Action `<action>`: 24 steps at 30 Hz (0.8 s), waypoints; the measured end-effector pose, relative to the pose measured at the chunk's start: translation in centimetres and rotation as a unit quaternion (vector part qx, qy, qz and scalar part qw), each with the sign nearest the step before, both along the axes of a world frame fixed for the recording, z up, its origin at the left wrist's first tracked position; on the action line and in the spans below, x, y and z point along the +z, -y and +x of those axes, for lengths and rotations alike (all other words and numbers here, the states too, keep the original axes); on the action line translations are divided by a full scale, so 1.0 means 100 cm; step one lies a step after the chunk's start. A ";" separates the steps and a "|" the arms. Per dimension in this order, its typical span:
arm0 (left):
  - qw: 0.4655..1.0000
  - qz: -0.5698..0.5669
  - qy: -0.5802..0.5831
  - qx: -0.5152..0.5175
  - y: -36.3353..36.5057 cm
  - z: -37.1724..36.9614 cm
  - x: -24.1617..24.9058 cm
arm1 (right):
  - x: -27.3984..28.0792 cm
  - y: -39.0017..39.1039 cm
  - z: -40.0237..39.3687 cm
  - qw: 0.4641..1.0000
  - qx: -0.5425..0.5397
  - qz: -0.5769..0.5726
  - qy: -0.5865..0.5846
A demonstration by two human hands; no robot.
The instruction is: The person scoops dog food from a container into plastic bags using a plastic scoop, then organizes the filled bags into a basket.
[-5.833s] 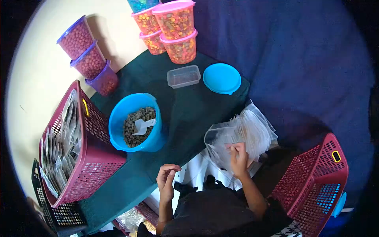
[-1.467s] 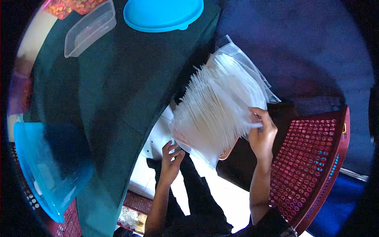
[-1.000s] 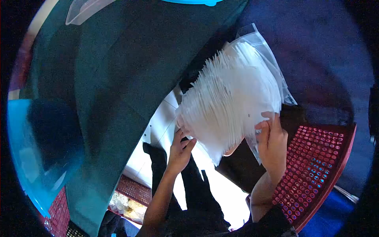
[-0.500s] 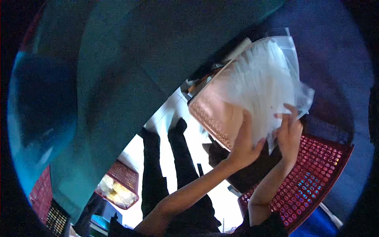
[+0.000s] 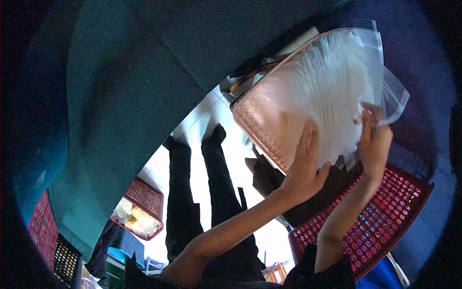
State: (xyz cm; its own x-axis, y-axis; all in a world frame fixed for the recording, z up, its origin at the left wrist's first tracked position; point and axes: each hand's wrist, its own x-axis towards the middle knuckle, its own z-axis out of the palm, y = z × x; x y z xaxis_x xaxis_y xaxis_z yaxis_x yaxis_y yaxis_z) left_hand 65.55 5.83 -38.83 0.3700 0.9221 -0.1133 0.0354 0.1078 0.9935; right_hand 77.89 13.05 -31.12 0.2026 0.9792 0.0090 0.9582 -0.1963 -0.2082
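Note:
A thick, fanned stack of clear and whitish plastic bags (image 5: 332, 82) lies in a pale pink basket (image 5: 262, 120). My left hand (image 5: 304, 168) rests against the near left side of the stack, fingers stretched out and thumb apart. At the stack's right edge, the fingers of my right hand (image 5: 375, 137) are curled around the bag edges; the fingertips are partly hidden. One loose clear bag (image 5: 395, 96) sticks out to the right, beyond that hand.
A dark red perforated basket (image 5: 370, 226) sits below my right forearm. Dark green cloth (image 5: 130, 96) spans the upper left. On the lower left, a red basket (image 5: 144, 197) holds pale packets. My legs (image 5: 180, 192) show against the bright tiled floor (image 5: 204, 113).
My right hand has shifted up and right along the bag edges, its fingers now more curled. The bags look sharper and more fanned. My left hand has moved slightly up and right.

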 end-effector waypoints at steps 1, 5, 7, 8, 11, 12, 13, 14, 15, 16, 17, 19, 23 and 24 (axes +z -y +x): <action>1.000 0.003 -0.014 0.023 0.001 -0.005 -0.004 | 0.015 0.006 0.000 1.000 0.011 -0.023 0.015; 0.990 -0.118 0.042 0.060 0.004 -0.019 -0.015 | 0.033 0.024 0.010 0.987 0.014 -0.160 0.012; 0.986 -0.126 0.091 0.055 0.001 -0.022 -0.016 | 0.019 0.016 0.003 0.986 0.010 -0.166 0.025; 0.980 -0.166 0.095 0.053 -0.004 -0.027 -0.009 | 0.004 0.011 0.002 0.994 0.014 -0.105 0.003; 0.978 -0.186 0.081 0.043 -0.008 -0.034 -0.013 | -0.019 -0.009 -0.007 0.999 -0.010 -0.044 -0.012; 0.973 -0.203 0.093 0.058 -0.011 -0.037 -0.010 | -0.023 -0.011 -0.011 0.999 -0.034 -0.043 -0.003; 0.967 -0.221 0.104 0.072 -0.013 -0.040 -0.009 | -0.020 -0.009 -0.016 0.998 -0.039 -0.044 -0.006; 0.968 -0.215 0.094 0.089 -0.015 -0.041 -0.011 | -0.011 -0.005 -0.021 0.999 -0.032 0.033 0.000; 0.968 -0.217 0.090 0.085 -0.017 -0.043 -0.015 | -0.006 0.001 -0.026 0.994 -0.024 0.110 0.006; 0.972 -0.214 0.082 0.047 -0.021 -0.046 -0.015 | 0.000 0.015 -0.034 0.994 -0.029 0.107 0.006; 0.975 -0.211 0.075 0.009 -0.024 -0.046 -0.014 | 0.007 0.031 -0.044 0.992 -0.069 0.084 -0.063; 0.965 -0.236 0.111 -0.013 -0.025 -0.044 -0.018 | 0.004 0.043 -0.057 0.983 -0.115 0.061 -0.126; 0.968 -0.207 0.101 -0.100 -0.034 -0.069 -0.035 | -0.040 0.052 -0.074 0.998 -0.013 0.016 -0.057; 0.972 -0.190 0.097 -0.100 -0.038 -0.077 -0.036 | -0.048 0.050 -0.074 0.998 -0.002 0.052 0.027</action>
